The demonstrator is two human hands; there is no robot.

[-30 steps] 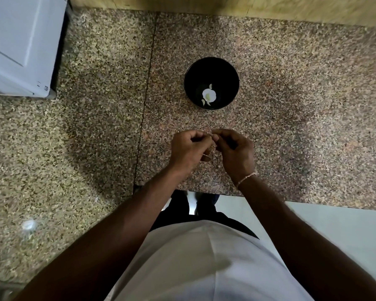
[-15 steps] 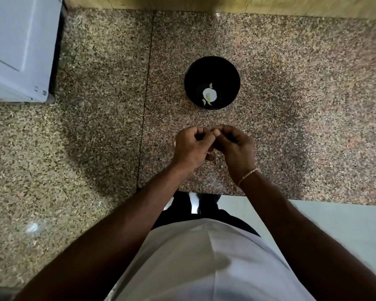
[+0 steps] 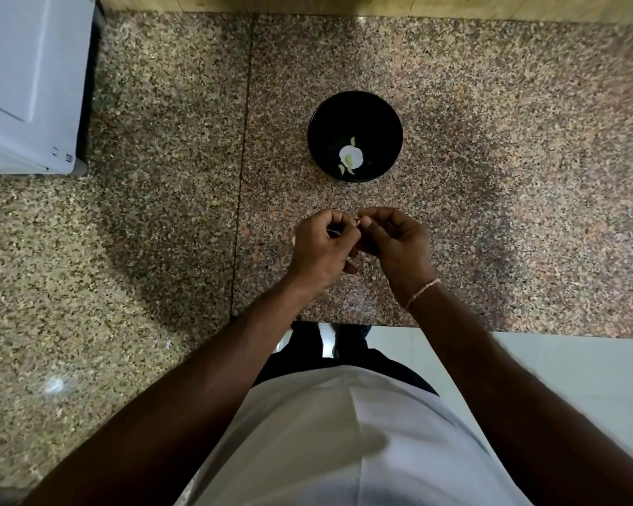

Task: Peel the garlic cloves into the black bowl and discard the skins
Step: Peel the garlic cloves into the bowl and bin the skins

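The black bowl (image 3: pixel 355 104) stands on the granite counter, with a pale garlic piece and a few small pale bits (image 3: pixel 351 157) at its bottom. Just in front of the bowl my left hand (image 3: pixel 320 246) and my right hand (image 3: pixel 399 242) meet fingertip to fingertip above the counter. Both have curled fingers and pinch a small garlic clove (image 3: pixel 359 221) between them; only a sliver of it shows, the rest is hidden by my fingers.
A white appliance (image 3: pixel 26 85) sits at the back left of the speckled granite counter (image 3: pixel 143 231). A wooden wall edge (image 3: pixel 380 3) runs along the back. The counter's front edge lies just behind my wrists, with pale floor (image 3: pixel 581 378) below.
Both hands stay together in front of the bowl, with only small finger shifts around the clove. The bowl has not moved.
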